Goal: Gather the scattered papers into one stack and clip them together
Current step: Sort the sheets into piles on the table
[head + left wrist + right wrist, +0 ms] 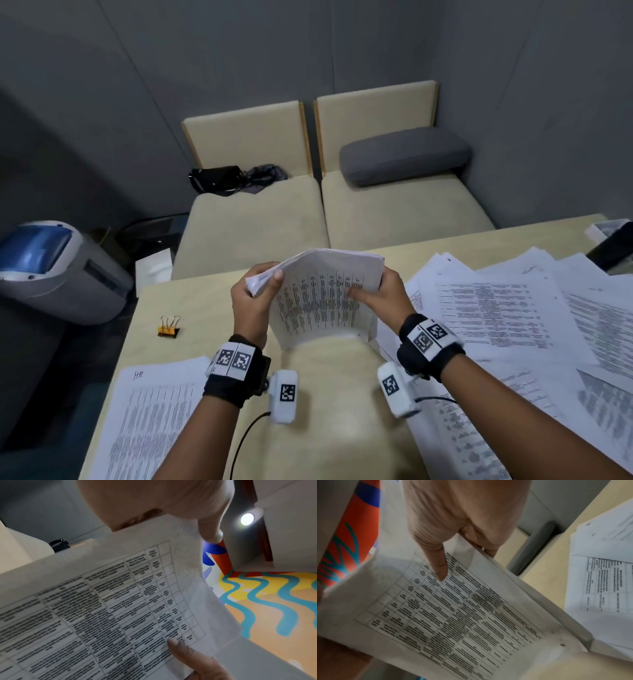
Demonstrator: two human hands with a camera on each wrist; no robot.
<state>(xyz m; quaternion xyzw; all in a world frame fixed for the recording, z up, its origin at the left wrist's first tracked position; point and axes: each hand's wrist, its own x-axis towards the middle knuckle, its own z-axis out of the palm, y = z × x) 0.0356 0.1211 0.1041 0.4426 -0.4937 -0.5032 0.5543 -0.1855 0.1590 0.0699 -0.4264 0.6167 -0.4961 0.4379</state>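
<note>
- Stack of papers (325,298): upright on the table (191,301), bowed, gripped by left hand (251,301) and right hand (383,294).
- Binder clip (168,327): on table, left of the stack, apart.
- Loose sheets (513,308): spread at right.

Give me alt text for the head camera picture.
Both hands, left hand and right hand, hold a stack of printed papers upright on a table. A yellow binder clip lies to their left, loose papers to their right.
</note>
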